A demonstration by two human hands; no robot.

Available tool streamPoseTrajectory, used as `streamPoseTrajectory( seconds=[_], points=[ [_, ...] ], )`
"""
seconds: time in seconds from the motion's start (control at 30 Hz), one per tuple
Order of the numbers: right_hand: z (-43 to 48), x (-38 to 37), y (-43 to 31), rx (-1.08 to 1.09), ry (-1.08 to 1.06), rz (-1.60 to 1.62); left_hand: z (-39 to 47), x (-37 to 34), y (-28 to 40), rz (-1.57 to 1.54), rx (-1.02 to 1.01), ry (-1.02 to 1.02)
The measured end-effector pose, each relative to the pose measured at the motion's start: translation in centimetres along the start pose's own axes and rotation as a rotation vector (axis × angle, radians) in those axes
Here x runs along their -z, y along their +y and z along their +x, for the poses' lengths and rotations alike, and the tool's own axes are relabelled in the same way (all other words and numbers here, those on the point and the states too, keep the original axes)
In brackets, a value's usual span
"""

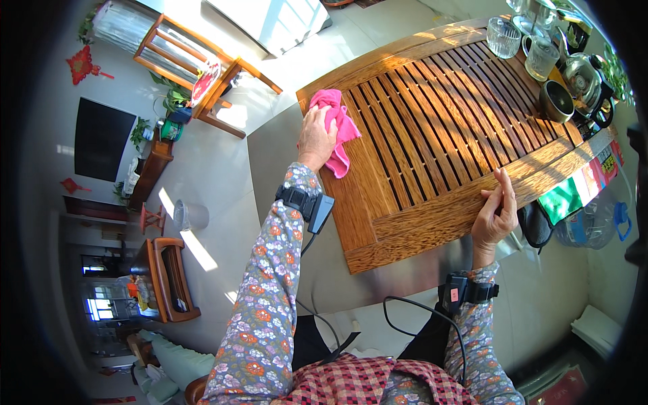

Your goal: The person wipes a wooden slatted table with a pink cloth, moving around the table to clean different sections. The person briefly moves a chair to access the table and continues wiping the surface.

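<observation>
Under my left hand [317,135] is a bright pink cloth [345,123], bunched and pressed onto the left end of a wooden slatted tabletop [405,217]. My fingers curl over the cloth, and its loose folds spread to the right and towards me. My right hand [497,212] is at the table's near edge, its fingers extended and partly bent, with nothing seen in them. Whether its fingertips touch the wood I cannot tell. Sunlight and shadow streak the slats.
At the table's right end are a ribbed glass [503,38], a glass mug [541,59], a dark bowl [557,101] and a glass pot [582,81]. A large plastic bottle [590,225] stands below. Cables [430,298] hang from both wrist devices. A wooden chair [215,86] stands beyond the far left corner.
</observation>
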State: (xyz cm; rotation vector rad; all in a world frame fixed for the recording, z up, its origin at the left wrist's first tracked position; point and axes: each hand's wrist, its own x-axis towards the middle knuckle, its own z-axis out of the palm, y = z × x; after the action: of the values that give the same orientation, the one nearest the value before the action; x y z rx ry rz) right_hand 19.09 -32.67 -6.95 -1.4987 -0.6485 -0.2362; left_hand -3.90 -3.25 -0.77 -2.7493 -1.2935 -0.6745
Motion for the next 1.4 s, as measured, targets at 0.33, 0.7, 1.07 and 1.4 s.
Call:
streamPoseTrajectory(
  seconds=[0.33, 0.7, 1.07, 1.4],
  points=[
    [0.0, -0.1, 0.2, 0.004, 0.019, 0.002, -16.1, 6.4, 10.5, -0.132, -0.075, -0.170],
    [0.1, 0.1, 0.1, 0.021, 0.007, -0.037, -15.0, 6.2, 10.4, -0.152, -0.086, -0.205],
    [0.2, 0.1, -0.2, 0.011, 0.013, -0.013, 1.2, -0.2, 0.0, -0.015, -0.002, -0.017],
    [0.4, 0.2, -0.4, 0.030, 0.018, -0.072, -6.4, 1.8, 6.0, 0.002, -0.101, -0.070]
  ],
)
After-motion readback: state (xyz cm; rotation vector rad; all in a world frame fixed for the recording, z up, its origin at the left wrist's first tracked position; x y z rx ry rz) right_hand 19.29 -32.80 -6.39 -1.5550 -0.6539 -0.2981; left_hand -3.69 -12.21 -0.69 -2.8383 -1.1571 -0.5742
